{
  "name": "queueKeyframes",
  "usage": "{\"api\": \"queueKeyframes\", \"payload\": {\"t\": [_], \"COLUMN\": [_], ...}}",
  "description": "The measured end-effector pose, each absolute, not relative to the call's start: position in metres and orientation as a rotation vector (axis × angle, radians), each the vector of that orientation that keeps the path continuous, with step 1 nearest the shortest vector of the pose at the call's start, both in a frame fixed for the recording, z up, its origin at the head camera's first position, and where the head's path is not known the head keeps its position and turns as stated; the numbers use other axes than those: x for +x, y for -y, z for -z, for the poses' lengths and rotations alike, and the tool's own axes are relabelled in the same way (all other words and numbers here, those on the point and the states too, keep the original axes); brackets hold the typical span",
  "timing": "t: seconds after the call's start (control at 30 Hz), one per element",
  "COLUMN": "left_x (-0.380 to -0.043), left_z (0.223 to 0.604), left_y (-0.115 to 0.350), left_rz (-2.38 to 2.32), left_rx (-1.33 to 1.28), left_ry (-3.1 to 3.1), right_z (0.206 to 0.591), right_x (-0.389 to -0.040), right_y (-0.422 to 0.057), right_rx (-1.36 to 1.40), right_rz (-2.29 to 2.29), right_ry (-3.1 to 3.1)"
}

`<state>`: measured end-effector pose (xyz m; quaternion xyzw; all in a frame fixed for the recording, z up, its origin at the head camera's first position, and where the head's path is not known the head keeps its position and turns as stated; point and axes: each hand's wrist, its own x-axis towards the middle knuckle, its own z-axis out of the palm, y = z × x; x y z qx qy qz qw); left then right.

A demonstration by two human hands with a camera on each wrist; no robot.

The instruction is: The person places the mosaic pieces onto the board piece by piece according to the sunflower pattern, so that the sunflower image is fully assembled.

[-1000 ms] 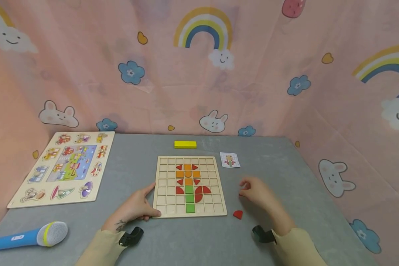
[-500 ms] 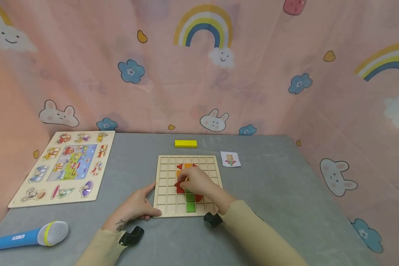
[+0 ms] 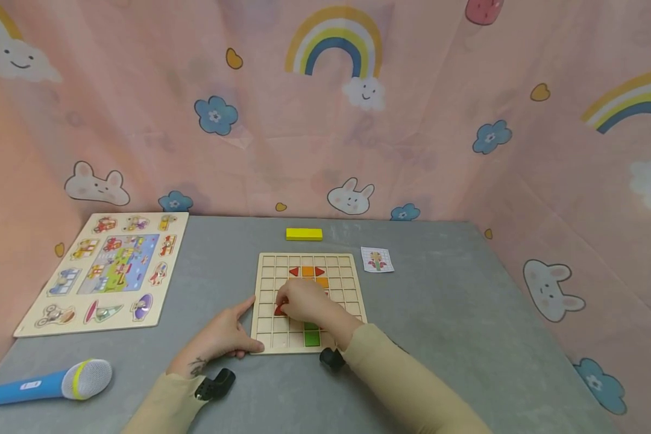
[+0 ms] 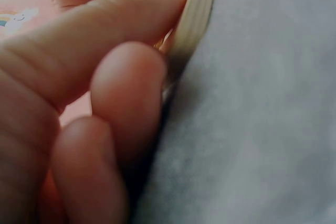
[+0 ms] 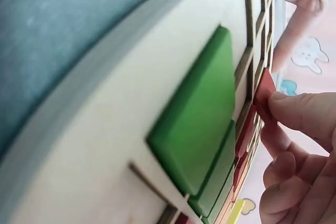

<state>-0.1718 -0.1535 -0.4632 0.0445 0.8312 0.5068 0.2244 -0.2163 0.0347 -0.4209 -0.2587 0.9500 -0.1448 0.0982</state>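
A wooden grid board (image 3: 273, 342) lies mid-table. On it are orange squares (image 3: 308, 272), small red triangles (image 3: 294, 272), red pieces and a column of green squares (image 3: 311, 339). With thumb and index finger my right hand (image 3: 306, 301) pinches a red quarter-circle piece (image 5: 265, 94) over the board's left half, tilted against the grid in the right wrist view. My left hand (image 3: 225, 331) rests against the board's left edge, index finger extended and thumb at the near left corner. Its other fingers (image 4: 128, 93) fold beside the rim. My right hand covers several middle cells.
A printed pattern card (image 3: 377, 260) lies right of the board, and a yellow bar (image 3: 304, 234) behind it. A picture puzzle board (image 3: 168, 295) is at the left, with a blue microphone (image 3: 27, 392) in front. A pink patterned cloth (image 3: 412, 150) hangs behind the table.
My right hand has gone from the table's right side to the board, bringing a red piece, and then slightly left. The loose red piece seen at right is out of sight. My left hand stays put.
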Motion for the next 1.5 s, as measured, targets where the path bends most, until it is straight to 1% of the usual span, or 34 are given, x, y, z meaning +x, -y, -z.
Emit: {"api": "queueKeyframes", "payload": {"t": [0.17, 0.33, 0.5, 0.63, 0.83, 1.07, 1.33, 1.5], "left_x": [-0.171, -0.170, -0.171, -0.172, -0.172, -0.172, -0.172, -0.172], "left_z": [0.462, 0.461, 0.463, 0.463, 0.463, 0.462, 0.462, 0.462], "left_y": [0.152, 0.151, 0.150, 0.150, 0.151, 0.153, 0.153, 0.153], "left_rz": [-1.380, -1.375, -1.413, -1.425, -1.427, -1.432, -1.444, -1.435], "left_rx": [0.109, 0.092, 0.112, 0.115, 0.109, 0.121, 0.109, 0.106], "left_ry": [-2.305, -2.303, -2.275, -2.267, -2.270, -2.267, -2.253, -2.264], "right_z": [0.425, 0.408, 0.383, 0.376, 0.386, 0.406, 0.415, 0.419], "right_x": [-0.215, -0.211, -0.205, -0.196, -0.174, -0.143, -0.133, -0.135], "right_y": [-0.033, -0.047, -0.087, -0.128, -0.178, -0.195, -0.197, -0.203], "right_rx": [-0.789, -0.721, -0.572, -0.451, -0.291, -0.099, -0.085, -0.086], "right_rz": [0.335, 0.473, 0.662, 0.688, 0.458, 0.260, 0.323, 0.527], "right_ry": [-2.849, -2.864, -2.918, -2.941, -2.926, -2.864, -2.830, -2.805]}}
